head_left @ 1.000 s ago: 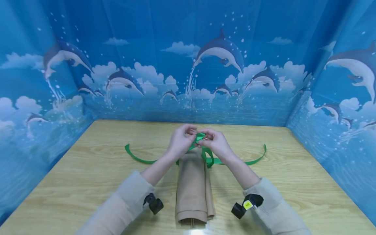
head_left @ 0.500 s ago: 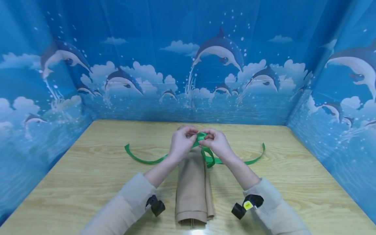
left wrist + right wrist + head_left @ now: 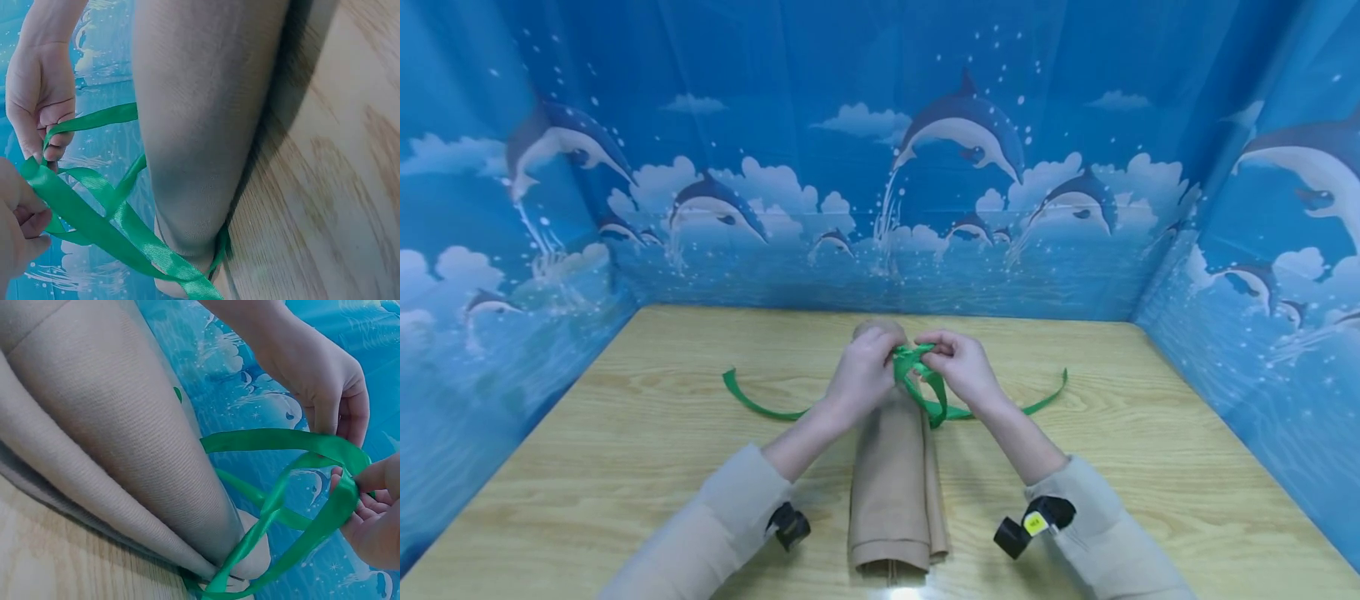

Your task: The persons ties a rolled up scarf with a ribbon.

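Note:
A beige cloth bundle (image 3: pixel 891 492), rolled into a long shape, lies on the table pointing away from me. Around its narrower far part runs a shiny green ribbon (image 3: pixel 910 360), with loops raised above the bundle. My left hand (image 3: pixel 861 371) pinches the ribbon from the left. Opposite it, my right hand (image 3: pixel 962 367) pinches a looped part between thumb and fingers. In the right wrist view, the right thumb presses on a fold of green ribbon (image 3: pixel 342 499), and strands cross between the hands and the cloth. What the cloth wraps is hidden.
Two loose ribbon tails curve over the wooden table (image 3: pixel 625 467), one to each side. A blue curtain (image 3: pixel 775 125) printed with dolphins encloses the back and sides. Small black cameras (image 3: pixel 790 527) sit on both sleeves.
The hands have drawn slightly apart, and the ribbon loop between them shows wider. My left hand has shifted a little lower, uncovering the bundle's far end. The right ribbon tail has pulled slightly inward.

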The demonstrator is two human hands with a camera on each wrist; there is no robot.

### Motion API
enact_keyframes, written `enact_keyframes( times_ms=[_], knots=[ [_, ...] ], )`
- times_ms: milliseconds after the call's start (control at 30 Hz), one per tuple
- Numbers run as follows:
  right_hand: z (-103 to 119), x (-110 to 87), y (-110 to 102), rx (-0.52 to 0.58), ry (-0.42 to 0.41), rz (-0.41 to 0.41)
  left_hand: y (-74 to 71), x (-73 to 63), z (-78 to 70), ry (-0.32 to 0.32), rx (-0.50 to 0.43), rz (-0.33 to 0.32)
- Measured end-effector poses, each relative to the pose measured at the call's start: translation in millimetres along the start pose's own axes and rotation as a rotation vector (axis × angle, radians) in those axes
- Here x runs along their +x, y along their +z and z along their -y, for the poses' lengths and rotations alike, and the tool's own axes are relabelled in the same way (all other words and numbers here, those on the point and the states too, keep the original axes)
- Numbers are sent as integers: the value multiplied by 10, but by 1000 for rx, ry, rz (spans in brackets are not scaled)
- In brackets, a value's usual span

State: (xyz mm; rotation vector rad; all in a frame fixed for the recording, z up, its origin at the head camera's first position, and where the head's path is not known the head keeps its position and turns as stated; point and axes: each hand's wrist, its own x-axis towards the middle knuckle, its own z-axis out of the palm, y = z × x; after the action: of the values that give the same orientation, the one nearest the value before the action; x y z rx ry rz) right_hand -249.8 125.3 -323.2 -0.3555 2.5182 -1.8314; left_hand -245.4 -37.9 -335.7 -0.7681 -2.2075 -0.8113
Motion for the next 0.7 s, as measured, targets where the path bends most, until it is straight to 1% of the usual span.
enact_keyframes(
  times_ms=[67, 133, 233, 333, 467, 567, 700],
  knots=[
    [-6, 1, -7, -19, 1, -8, -1, -9, 7, 50, 22, -20],
    [-3, 2, -12, -12, 3, -10, -8, -17, 12, 74, 44, -30],
    [-1, 7, -28, -6, 0, -14, -25, -26, 27, 81, 70, -28],
    [-4, 5, -57, -43, -17, -30, -58, -30, 45, 64, 120, 6],
    [-25, 2, -99, -192, -74, -59, -98, -34, 69, 68, 189, 19],
    [-40, -10, -128, -355, -154, -87, -122, -45, 100, 91, 238, 20],
    [-40, -32, -167, -510, -242, -128, -151, -73, 169, 118, 282, 14]
  ],
)
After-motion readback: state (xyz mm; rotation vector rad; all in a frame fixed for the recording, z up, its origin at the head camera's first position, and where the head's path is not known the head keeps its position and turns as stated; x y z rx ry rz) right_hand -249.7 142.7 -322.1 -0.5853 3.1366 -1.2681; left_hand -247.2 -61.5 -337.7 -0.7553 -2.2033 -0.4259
